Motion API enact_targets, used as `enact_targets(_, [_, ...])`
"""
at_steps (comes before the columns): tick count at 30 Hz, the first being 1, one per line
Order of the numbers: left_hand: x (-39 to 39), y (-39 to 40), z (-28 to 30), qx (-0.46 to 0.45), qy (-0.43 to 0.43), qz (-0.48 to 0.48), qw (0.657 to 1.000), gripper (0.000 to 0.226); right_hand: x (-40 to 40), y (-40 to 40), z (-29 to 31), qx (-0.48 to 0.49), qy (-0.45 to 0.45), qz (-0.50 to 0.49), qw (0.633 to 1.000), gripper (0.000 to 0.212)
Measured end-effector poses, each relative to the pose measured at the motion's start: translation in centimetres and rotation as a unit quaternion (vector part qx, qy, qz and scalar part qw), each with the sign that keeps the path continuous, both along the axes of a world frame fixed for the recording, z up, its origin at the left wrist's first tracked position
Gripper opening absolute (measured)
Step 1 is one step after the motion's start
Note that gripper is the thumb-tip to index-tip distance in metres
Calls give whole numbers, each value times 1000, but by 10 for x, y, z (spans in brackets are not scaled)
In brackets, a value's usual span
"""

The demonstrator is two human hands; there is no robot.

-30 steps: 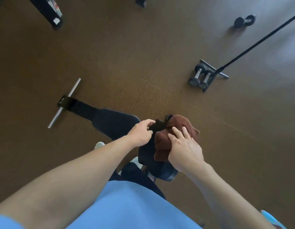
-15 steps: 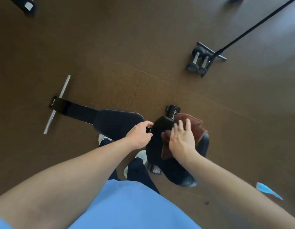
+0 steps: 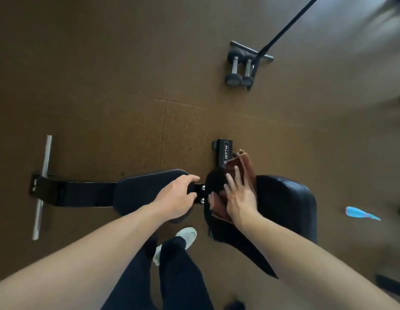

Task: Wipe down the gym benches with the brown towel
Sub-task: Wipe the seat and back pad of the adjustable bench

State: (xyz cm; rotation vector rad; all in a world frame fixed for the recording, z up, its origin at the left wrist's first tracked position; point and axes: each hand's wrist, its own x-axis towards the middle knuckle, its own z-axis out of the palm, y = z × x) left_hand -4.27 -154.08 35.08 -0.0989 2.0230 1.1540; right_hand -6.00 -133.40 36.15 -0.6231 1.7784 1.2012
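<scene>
left hand: grips bench edge | right hand: flat, pressing brown towel

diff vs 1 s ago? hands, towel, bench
The right hand slid the brown towel across the backrest pad, flattening it from a bunched heap; its fingers are now spread flat. The camera shifted, so more of the pad shows. Unchanged: the left hand still grips the seat pad edge; the dumbbells stay put.

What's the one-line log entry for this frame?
right hand flat, pressing brown towel on backrest | left hand gripping seat edge
</scene>
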Motion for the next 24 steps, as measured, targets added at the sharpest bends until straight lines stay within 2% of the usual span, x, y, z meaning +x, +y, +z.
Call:
enact_targets(7, [19,5,-49,23,-15,0,1000,50,143,5,-60,14,-98,65,993,84])
enact_targets(11, [38,-1,-67,13,-24,-4,1000,51,124,5,-77,57,-182,99,977,76])
enact_targets(14, [41,-7,-78,7,-16,7,1000,51,79,-6,-89,43,-122,83,988,70])
enact_targets(18, [46,-21,-100,-26,-1,-1,1000,50,13,-17,-99,-13,48,6,999,73])
enact_targets(21, [58,-38,-121,-70,-15,3,997,50,7,-29,-117,-36,113,-101,988,66])
enact_targets(23, [76,-46,-134,-90,-33,-9,995,49,27,-35,-127,-121,116,-213,962,60])
enact_targets(24, [87,-49,-139,-95,-47,-20,994,49,42,-37,-122,-171,94,-318,928,58])
